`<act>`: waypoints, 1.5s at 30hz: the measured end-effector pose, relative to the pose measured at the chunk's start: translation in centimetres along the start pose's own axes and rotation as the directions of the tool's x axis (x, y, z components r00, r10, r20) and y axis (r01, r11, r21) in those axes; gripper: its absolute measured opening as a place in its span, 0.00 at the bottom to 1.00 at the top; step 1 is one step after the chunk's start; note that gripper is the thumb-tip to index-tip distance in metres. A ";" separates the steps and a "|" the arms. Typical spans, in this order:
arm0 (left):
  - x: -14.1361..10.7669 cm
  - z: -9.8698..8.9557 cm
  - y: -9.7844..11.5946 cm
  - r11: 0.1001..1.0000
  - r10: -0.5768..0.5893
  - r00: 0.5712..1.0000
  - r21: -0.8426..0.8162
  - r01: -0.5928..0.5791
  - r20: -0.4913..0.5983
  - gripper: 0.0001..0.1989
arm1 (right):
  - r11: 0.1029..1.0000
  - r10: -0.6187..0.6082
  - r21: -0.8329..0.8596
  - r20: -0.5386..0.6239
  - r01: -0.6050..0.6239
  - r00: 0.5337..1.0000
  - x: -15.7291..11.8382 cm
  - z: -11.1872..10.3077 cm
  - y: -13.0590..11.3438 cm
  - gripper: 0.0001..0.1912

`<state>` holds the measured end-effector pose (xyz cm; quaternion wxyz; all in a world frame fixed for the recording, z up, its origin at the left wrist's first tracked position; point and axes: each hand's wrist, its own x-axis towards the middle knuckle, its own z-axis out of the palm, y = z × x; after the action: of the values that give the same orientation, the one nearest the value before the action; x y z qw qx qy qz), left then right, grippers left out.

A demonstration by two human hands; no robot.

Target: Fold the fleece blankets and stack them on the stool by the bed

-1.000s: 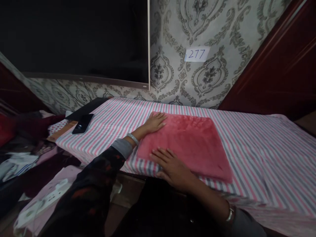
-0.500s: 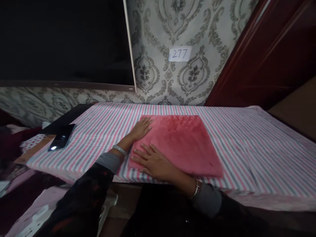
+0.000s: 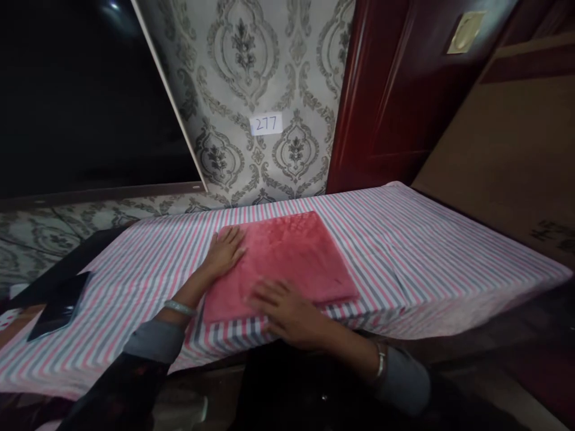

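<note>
A pink-red plush cloth (image 3: 291, 257), flat and rectangular, lies on the striped tablecloth (image 3: 153, 263) over the table. My left hand (image 3: 224, 251) rests palm down on the cloth's upper left part, fingers spread. Over its front edge is my right hand (image 3: 290, 314), fingers stretched out and slightly smeared by motion. Whether the right palm presses on the cloth or hovers just above it, I cannot tell. Neither hand grips anything.
A dark tablet or phone (image 3: 60, 305) lies at the table's left end. Behind stand a large black screen (image 3: 90, 108) and a patterned wall with a paper label (image 3: 266, 123) reading 277. A dark red door (image 3: 386, 90) and a big cardboard box (image 3: 507, 143) are at the right.
The view has turned to the right, bringing more of the door and box into sight. My right hand has shifted rightward along the cloth's front edge; my left hand stays on its left part.
</note>
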<state>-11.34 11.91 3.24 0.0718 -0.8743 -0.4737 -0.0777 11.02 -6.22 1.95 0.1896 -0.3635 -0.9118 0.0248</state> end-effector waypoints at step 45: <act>-15.9 3.1 2.1 0.991 0.136 0.858 0.082 -0.109 -0.496 0.22 | 0.959 0.183 -0.108 -0.470 -0.262 0.864 -11.6 2.0 10.6 0.34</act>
<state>-17.92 -1.64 -3.13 0.2192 -0.8506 -0.3840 -0.2846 24.86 -6.02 -5.67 0.3623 -0.4768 -0.7923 -0.1164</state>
